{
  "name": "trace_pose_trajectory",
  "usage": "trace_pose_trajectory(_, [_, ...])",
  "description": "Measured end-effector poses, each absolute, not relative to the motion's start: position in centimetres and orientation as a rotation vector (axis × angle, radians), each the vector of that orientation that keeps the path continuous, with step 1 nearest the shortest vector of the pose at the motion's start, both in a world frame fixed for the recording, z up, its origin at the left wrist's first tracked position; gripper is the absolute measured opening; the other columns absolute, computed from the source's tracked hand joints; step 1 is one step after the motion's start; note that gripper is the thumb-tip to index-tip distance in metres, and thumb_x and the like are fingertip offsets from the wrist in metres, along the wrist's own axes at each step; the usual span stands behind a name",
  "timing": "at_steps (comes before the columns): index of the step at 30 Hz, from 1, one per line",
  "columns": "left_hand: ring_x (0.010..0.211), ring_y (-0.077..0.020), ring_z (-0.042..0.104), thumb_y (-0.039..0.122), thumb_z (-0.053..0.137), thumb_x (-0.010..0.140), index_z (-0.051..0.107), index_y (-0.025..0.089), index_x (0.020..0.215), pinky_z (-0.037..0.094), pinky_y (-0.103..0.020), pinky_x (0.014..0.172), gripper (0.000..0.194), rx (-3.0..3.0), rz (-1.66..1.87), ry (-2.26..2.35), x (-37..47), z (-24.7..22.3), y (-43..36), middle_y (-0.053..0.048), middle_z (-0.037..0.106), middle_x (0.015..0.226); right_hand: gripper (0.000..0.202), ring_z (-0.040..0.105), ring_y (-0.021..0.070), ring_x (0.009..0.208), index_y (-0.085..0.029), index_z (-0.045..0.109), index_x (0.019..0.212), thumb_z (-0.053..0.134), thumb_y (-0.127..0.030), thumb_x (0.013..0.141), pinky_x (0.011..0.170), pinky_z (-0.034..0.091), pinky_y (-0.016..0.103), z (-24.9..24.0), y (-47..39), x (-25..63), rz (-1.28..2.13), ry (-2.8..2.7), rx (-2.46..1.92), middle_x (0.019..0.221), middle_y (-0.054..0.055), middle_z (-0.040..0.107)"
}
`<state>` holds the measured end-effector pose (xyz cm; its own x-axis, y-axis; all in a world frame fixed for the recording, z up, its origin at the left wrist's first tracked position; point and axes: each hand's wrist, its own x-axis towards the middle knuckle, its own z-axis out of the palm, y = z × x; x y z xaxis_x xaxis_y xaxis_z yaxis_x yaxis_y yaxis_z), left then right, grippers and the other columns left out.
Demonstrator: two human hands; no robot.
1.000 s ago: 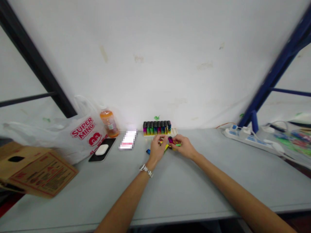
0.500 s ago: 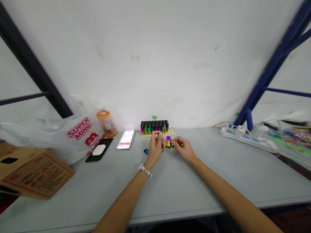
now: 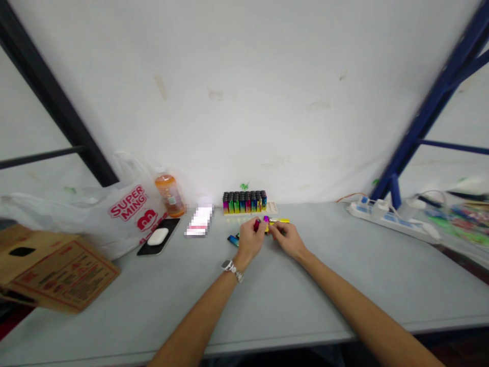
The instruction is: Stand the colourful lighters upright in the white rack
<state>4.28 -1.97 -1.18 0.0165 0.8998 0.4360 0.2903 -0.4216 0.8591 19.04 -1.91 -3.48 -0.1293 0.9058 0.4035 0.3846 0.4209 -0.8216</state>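
Note:
My left hand (image 3: 251, 239), with a watch (image 3: 232, 270) on its wrist, is closed around a dark red lighter (image 3: 257, 224). Close by on the right, my right hand (image 3: 289, 238) has its thumb and fingers pinched together; what they hold is too small to make out. Between the hands a purple and yellow lighter (image 3: 266, 219) shows partly, and a yellow lighter (image 3: 281, 220) lies behind the right fingers. Left of my left hand lies a blue lighter (image 3: 233, 240). Behind both hands, upright lighters (image 3: 244, 203) with black tops stand in rows in a pale tray (image 3: 272, 208).
On the left are a cardboard box (image 3: 64, 278), a white plastic bag (image 3: 95, 214), an orange bottle (image 3: 170, 194), a phone (image 3: 144, 250) with a white case (image 3: 158, 236) on it, and a blurred-out sheet (image 3: 200, 220). A power strip (image 3: 393, 221) lies at the right.
My left hand has moved a little right and lowered toward my right hand, and the dark red lighter now shows in it. The yellow lighter behind my right fingers is more visible.

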Motion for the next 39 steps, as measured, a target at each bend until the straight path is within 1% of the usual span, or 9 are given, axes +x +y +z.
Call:
trace_pose_trajectory(5, [0.051, -0.0097, 0.033, 0.033, 0.046, 0.083, 0.039, 0.02, 0.058, 0.025, -0.024, 0.051, 0.03, 1.745, 1.421, 1.205, 4.34, -1.22, -1.95, 0.006, 0.035, 0.052, 0.045, 0.044, 0.0123, 0.055, -0.017, 0.057, 0.064, 0.048, -0.051, 0.092, 0.054, 0.034, 0.024, -3.71, -1.79, 19.12, 0.66, -1.732, -1.115, 0.055, -0.002, 0.051])
trace_pose_trajectory(12, [0.051, -0.0095, 0.032, 0.035, 0.047, 0.084, 0.038, 0.02, 0.058, 0.024, -0.024, 0.052, 0.031, 1.751, 1.431, 1.199, 4.34, -1.14, -1.98, 0.006, 0.035, 0.052, 0.046, 0.041, 0.0119, 0.054, -0.017, 0.057, 0.061, 0.049, -0.052, 0.091, 0.053, 0.032, 0.024, -3.74, -1.68, 19.12, 0.651, -1.737, -1.112, 0.054, -0.002, 0.049])
trace_pose_trajectory(20, [0.053, -0.0091, 0.031, 0.049, 0.053, 0.086, 0.036, 0.02, 0.057, 0.023, -0.025, 0.052, 0.044, 1.766, 1.422, 1.189, 4.28, -0.89, -2.51, 0.006, 0.033, 0.053, 0.045, 0.044, 0.013, 0.057, -0.018, 0.054, 0.058, 0.05, -0.05, 0.09, 0.056, 0.035, 0.025, -3.91, -1.56, 19.16, 0.653, -1.745, -1.081, 0.057, -0.001, 0.053])
trace_pose_trajectory(25, [0.052, -0.0096, 0.032, 0.042, 0.047, 0.087, 0.038, 0.02, 0.057, 0.024, -0.025, 0.053, 0.038, 1.766, 1.428, 1.221, 4.24, -1.06, -2.22, 0.006, 0.035, 0.052, 0.042, 0.043, 0.0126, 0.054, -0.017, 0.059, 0.062, 0.051, -0.048, 0.089, 0.054, 0.034, 0.025, -3.9, -1.53, 19.2, 0.66, -1.75, -1.114, 0.055, -0.001, 0.051])
trace_pose_trajectory(29, [0.051, -0.0094, 0.033, 0.037, 0.048, 0.084, 0.039, 0.02, 0.057, 0.024, -0.024, 0.053, 0.033, 1.814, 1.387, 1.265, 4.21, -1.1, -1.94, 0.006, 0.035, 0.051, 0.041, 0.043, 0.0125, 0.054, -0.018, 0.056, 0.059, 0.051, -0.046, 0.088, 0.055, 0.034, 0.025, -3.99, -1.49, 19.2, 0.667, -1.743, -1.116, 0.054, -0.001, 0.051])
trace_pose_trajectory(39, [0.052, -0.009, 0.032, 0.036, 0.048, 0.082, 0.039, 0.019, 0.057, 0.023, -0.024, 0.053, 0.032, 1.791, 1.391, 1.247, 4.35, -1.09, -1.97, 0.007, 0.035, 0.052, 0.038, 0.044, 0.0126, 0.053, -0.018, 0.057, 0.061, 0.053, -0.044, 0.087, 0.054, 0.034, 0.025, -4.09, -1.36, 19.29, 0.663, -1.759, -1.104, 0.055, -0.001, 0.053])
